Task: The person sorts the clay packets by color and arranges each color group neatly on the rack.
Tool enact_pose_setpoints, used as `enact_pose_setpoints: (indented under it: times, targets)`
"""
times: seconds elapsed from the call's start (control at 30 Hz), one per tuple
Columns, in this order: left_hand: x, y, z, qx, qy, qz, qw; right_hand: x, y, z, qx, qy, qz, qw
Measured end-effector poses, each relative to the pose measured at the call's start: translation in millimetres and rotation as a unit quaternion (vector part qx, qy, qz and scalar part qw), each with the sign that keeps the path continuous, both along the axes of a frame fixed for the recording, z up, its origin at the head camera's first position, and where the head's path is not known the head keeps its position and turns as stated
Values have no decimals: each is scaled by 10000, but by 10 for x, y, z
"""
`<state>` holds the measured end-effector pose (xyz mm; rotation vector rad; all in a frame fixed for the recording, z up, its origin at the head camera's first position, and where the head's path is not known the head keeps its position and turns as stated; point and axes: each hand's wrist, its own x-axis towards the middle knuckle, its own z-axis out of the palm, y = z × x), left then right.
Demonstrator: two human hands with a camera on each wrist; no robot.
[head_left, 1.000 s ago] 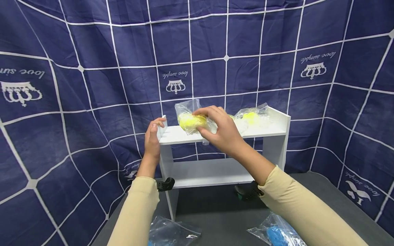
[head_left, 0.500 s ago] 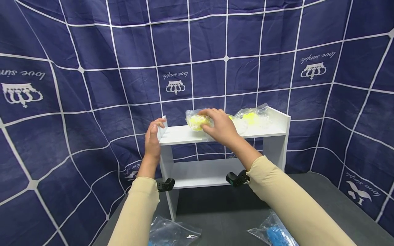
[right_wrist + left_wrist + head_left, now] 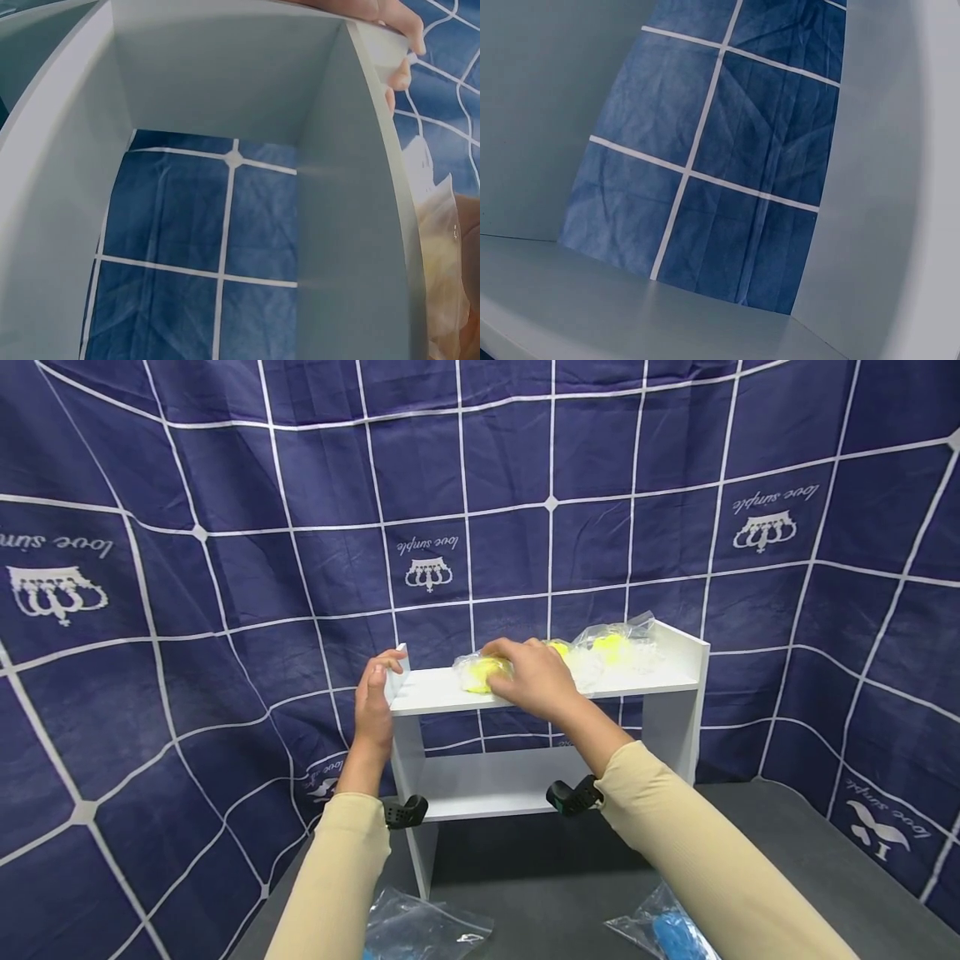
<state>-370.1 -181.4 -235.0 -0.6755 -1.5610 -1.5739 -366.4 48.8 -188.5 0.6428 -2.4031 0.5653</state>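
Note:
On the top board of a small white shelf unit point(image 3: 430, 691), my right hand point(image 3: 538, 678) holds a clear plastic bag point(image 3: 480, 675) with something bright yellow in it. The bag's right part is hidden behind that hand. Fingers of my left hand point(image 3: 373, 703) curl over the unit's raised left side panel. The right wrist view catches this left hand point(image 3: 367, 9) at the top edge, with the bag point(image 3: 441, 274) at the right edge. Only the inside of the unit and blue cloth appear in the left wrist view.
Further right on the top board lie more clear bags point(image 3: 613, 649) with yellow contents. Clear bags with blue contents, one left point(image 3: 427, 927) and one right point(image 3: 678, 933), lie on the dark tabletop point(image 3: 540, 893). A blue gridded curtain point(image 3: 510, 460) hangs behind.
My right hand has lowered the yellow-filled bag and moved it slightly right, from above the top board down onto it. The left hand has stayed on the side panel.

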Motion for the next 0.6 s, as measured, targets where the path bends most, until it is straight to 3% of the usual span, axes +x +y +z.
enact_pose_setpoints:
  times: [0.13, 0.23, 0.43, 0.6]
  targets:
    - [-158, -60, -76, 55, 34, -29, 10000, 3, -5, -11, 217, 108, -2, 9997]
    - [-232, -85, -110, 5, 109, 5, 9999, 23, -2, -30, 442, 430, -64, 9981]
    - [-251, -82, -126, -35, 221, 82, 9997, 88, 46, -93, 529, 1341, -183, 9894]
    - [-249, -79, -114, -12, 211, 68, 9998, 156, 117, -154, 201, 1861, 66, 9823]
